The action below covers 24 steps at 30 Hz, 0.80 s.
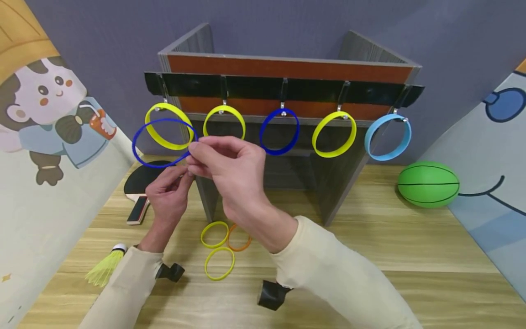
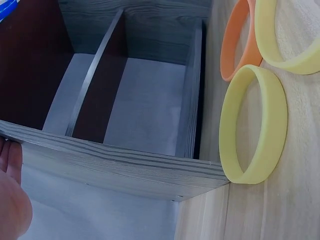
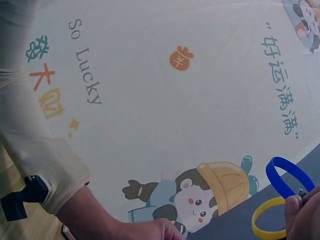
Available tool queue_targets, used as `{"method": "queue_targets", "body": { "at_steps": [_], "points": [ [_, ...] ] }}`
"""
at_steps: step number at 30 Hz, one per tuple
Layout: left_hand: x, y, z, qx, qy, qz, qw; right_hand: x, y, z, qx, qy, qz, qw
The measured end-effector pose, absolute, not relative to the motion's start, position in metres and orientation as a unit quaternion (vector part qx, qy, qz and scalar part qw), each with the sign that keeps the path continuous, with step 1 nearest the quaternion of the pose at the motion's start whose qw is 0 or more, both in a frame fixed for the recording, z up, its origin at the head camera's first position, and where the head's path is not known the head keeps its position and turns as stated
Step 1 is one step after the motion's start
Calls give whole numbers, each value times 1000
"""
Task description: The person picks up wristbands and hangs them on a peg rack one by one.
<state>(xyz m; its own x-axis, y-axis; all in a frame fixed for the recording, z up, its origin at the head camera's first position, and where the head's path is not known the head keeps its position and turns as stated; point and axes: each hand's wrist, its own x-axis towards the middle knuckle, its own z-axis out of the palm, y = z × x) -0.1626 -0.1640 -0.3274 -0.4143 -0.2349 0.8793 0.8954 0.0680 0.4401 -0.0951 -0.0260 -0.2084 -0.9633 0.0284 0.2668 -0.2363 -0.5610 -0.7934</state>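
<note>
My right hand (image 1: 242, 173) pinches a dark blue wristband (image 1: 166, 120) by its right edge. That band overlaps a yellow wristband (image 1: 176, 147) hanging from the leftmost hook; in the right wrist view the blue band (image 3: 282, 180) shows above the yellow one (image 3: 260, 232). Just below the right fingertips is my left hand (image 1: 168, 196), fingers loosely bent, nothing visible in them. A second yellow wristband (image 1: 243, 119), partly behind my right hand, a blue wristband (image 1: 279, 151), another yellow wristband (image 1: 334, 154) and a light blue wristband (image 1: 384, 157) hang along the black strip (image 1: 255, 89).
The strip is fixed across a grey wooden shelf unit (image 1: 345, 178). On the table (image 1: 370, 283) lie two yellow wristbands (image 2: 275, 120) and an orange wristband (image 2: 231, 45). A table tennis paddle (image 1: 141, 180) and a shuttlecock (image 1: 104, 267) are at left, a green ball (image 1: 428, 184) at right.
</note>
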Motion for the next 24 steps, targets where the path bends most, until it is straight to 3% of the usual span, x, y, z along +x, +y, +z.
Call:
{"method": "queue_targets", "body": {
  "at_steps": [24],
  "points": [
    [-171,-169,-338,-280,-571,-626,451,-108,-41,-199,102,-475,865,126]
  ]
}}
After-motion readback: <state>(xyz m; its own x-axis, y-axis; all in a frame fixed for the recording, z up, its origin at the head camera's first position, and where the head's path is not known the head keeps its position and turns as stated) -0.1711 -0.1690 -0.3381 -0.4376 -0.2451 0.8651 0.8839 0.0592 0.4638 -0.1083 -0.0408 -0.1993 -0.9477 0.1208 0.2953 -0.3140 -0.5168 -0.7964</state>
